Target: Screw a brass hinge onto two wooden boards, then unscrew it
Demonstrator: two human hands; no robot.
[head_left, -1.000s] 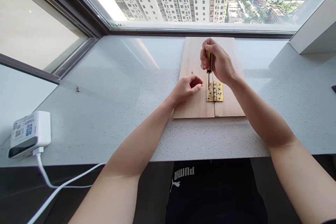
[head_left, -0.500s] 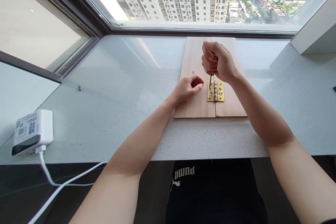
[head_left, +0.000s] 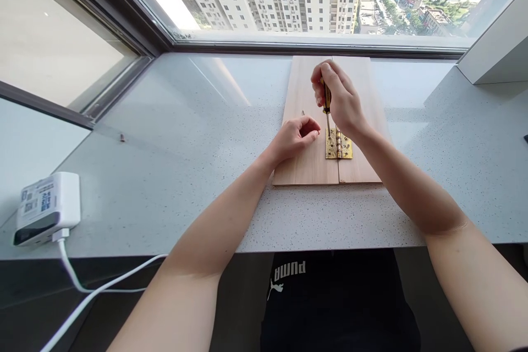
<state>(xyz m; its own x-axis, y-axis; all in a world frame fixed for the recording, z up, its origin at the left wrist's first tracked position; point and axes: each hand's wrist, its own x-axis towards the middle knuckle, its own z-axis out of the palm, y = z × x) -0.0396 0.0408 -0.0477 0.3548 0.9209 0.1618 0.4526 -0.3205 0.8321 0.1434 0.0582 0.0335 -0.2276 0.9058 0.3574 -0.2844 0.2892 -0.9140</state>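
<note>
Screwdriver [head_left: 326, 100], one, yellow and black handle, metal shaft. Location: in the right hand [head_left: 336, 93], handle up, nearly upright, its tip at the far part of the hinge's left leaf. Right fingers: wrapped round the handle. We judge it light and stiff, best held by the handle; the thin shaft would give poor purchase for turning.

Hinge [head_left: 332, 146], one, brass-coloured. Location: across the seam of the two boards, a leaf on each, barrel along the join. We expect stiff, thin metal, smooth enough to slip; we would steady it by the outer edge of a leaf, clear of the tip. Whether its screws are tight, we cannot tell.

Boards, two, pale wood: left [head_left: 309, 173], right [head_left: 363, 170], flat on the desk [head_left: 198, 187], side by side. We judge them rigid, fairly light, not fragile; hold by the long outer edges.

Left hand [head_left: 295, 137], on the left board, beside the hinge. Fingers: curled, tips close together; whether they pinch anything, we cannot tell.
</note>
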